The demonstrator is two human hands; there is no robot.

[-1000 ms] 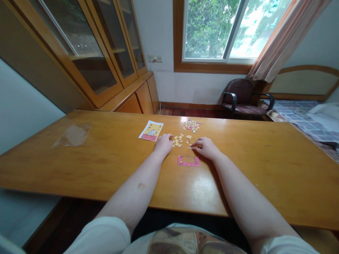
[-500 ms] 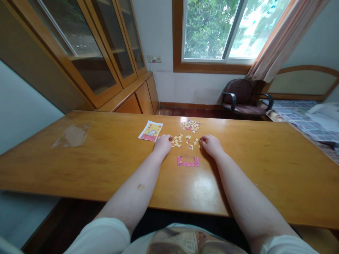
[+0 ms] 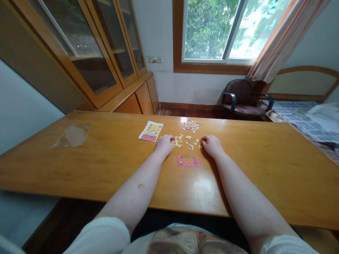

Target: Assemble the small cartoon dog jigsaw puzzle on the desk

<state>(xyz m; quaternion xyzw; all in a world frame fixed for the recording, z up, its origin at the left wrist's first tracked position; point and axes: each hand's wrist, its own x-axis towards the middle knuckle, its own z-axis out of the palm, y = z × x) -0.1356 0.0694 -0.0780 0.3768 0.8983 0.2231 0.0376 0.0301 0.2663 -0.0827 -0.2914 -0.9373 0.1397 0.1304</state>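
My left hand (image 3: 164,144) rests on the table at the left edge of a loose spread of yellow puzzle pieces (image 3: 178,140). Its fingers are curled together, and anything between them is too small to make out. On the other side of the spread, my right hand (image 3: 210,144) has its fingers drawn together beside a few yellow pieces (image 3: 196,141); whatever it may hold is hidden. Nearer to me, between my forearms, lies a joined pink puzzle section (image 3: 188,164), U-shaped with its gap facing away from me.
A heap of mixed puzzle pieces (image 3: 191,125) lies near the table's far edge. The picture card (image 3: 150,131) is left of my left hand. Farther left, a clear plastic bag (image 3: 72,135) lies flat on the wooden table (image 3: 111,155). Beyond stands an office chair (image 3: 239,97).
My left hand has shifted slightly right, against the yellow pieces. My right hand has moved a little right, uncovering a yellow piece beside it. The pink section has not moved.
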